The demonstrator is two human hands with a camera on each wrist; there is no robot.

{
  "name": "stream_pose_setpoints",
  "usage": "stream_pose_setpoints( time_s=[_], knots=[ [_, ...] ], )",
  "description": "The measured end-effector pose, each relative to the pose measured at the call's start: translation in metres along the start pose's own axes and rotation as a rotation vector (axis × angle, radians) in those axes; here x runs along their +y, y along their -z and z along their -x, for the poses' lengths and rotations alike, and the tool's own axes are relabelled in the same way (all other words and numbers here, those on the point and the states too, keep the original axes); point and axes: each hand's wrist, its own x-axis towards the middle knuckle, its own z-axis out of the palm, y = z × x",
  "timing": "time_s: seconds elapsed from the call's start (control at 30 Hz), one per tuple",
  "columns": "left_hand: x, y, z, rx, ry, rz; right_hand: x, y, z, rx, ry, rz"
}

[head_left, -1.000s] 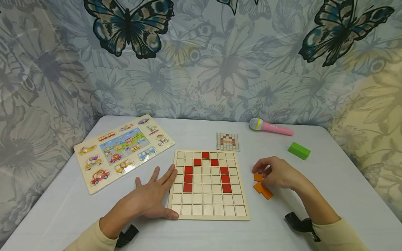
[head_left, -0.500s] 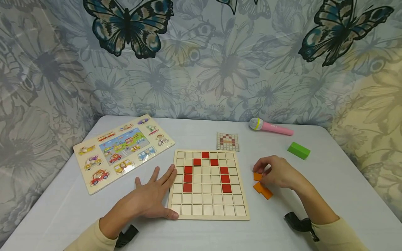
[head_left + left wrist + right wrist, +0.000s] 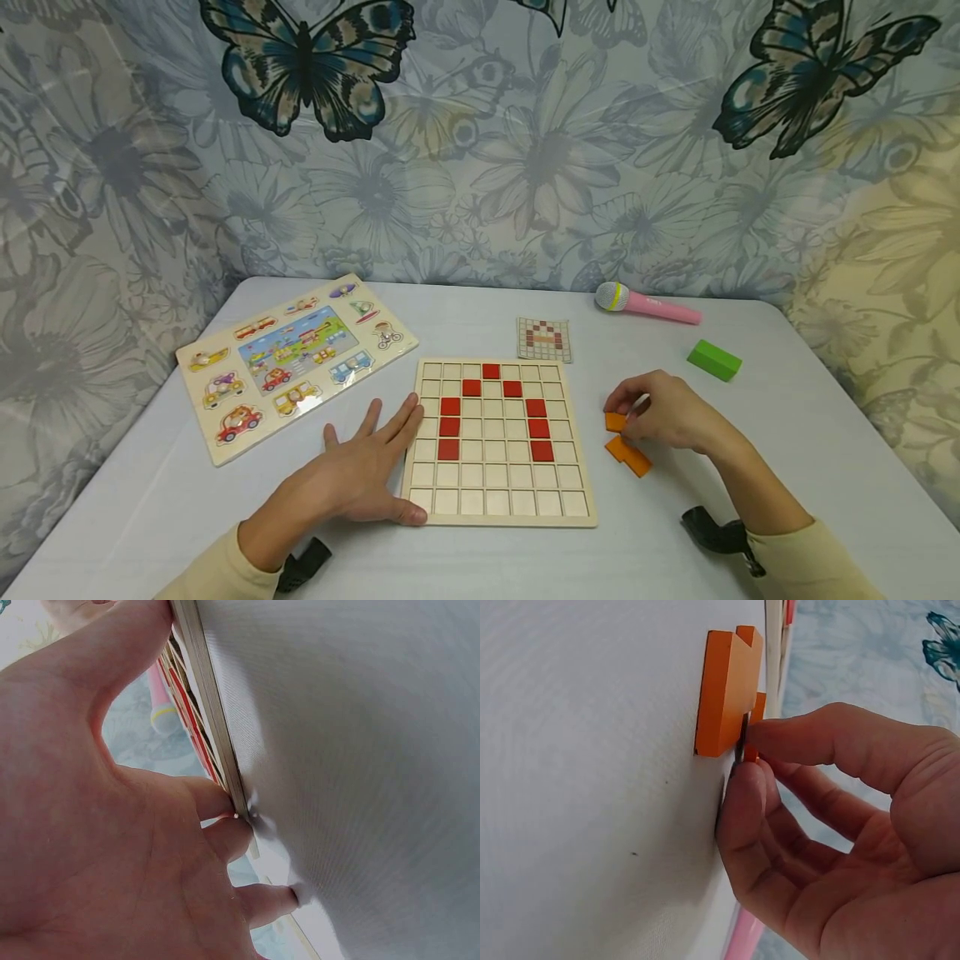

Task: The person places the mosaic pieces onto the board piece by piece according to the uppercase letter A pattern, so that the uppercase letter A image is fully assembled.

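A wooden grid board [image 3: 495,477] lies in the middle of the table, with several red square tiles [image 3: 448,427] set in its cells. Spread along the board's left edge, my left hand [image 3: 360,477] rests with thumb and fingertips touching the wood. To the right of the board, my right hand [image 3: 667,417] pinches a small orange tile [image 3: 615,422] between thumb and fingers, low at the tabletop. Nearer to me lie more orange tiles [image 3: 628,457], touching one another. The right wrist view shows orange pieces [image 3: 724,690] beside the thumb and fingertips; the pinched tile is partly hidden there.
A small pattern card [image 3: 543,340] lies behind the board. At left is a vehicle picture puzzle [image 3: 296,358]. Back right, a pink toy microphone [image 3: 652,305] and a green block [image 3: 714,360] rest on the white-covered table [image 3: 495,562]. Patterned fabric hangs behind.
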Motion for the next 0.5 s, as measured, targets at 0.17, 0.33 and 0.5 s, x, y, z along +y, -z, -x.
stream_pose_setpoints(
  time_s=[0.17, 0.33, 0.5],
  knots=[
    [0.0005, 0.0, 0.0003, -0.001, 0.002, -0.005, 0.0, 0.0013, 0.0005, 0.009, -0.002, -0.014],
    [0.0003, 0.0003, 0.0007, -0.005, 0.007, 0.0, -0.0039, 0.002, 0.0004, 0.011, -0.008, -0.042],
    [0.0006, 0.0008, 0.0009, -0.007, 0.005, 0.002, -0.0076, 0.0007, -0.0004, 0.02, -0.008, -0.067]
  ],
)
